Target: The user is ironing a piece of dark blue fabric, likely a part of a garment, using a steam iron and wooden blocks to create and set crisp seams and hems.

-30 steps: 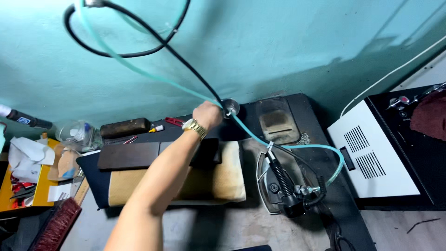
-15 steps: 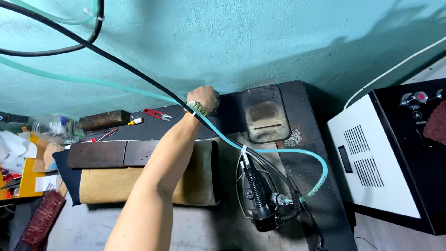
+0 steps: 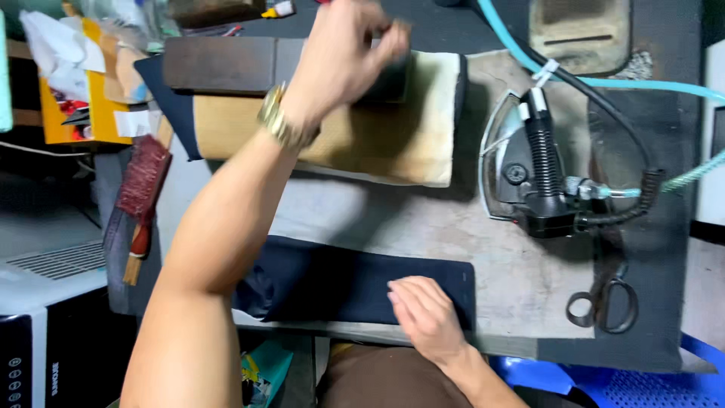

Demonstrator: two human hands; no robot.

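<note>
Lying flat, fingers spread, right hand [image 3: 427, 313] pressing on dark navy cloth [image 3: 355, 283] at the near edge of the worktop [image 3: 513, 272]. Reaching far ahead, blurred left hand [image 3: 343, 53] curling over the padded pressing block [image 3: 325, 121]; cannot tell what, if anything, held. Sitting beyond the right hand, iron [image 3: 529, 170]; scissors [image 3: 608, 291] beside it.

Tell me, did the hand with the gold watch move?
Yes. The left hand with the watch was up at the hoses by the wall, beyond the tan pad; now it is nearer the person, over that pad.
</note>
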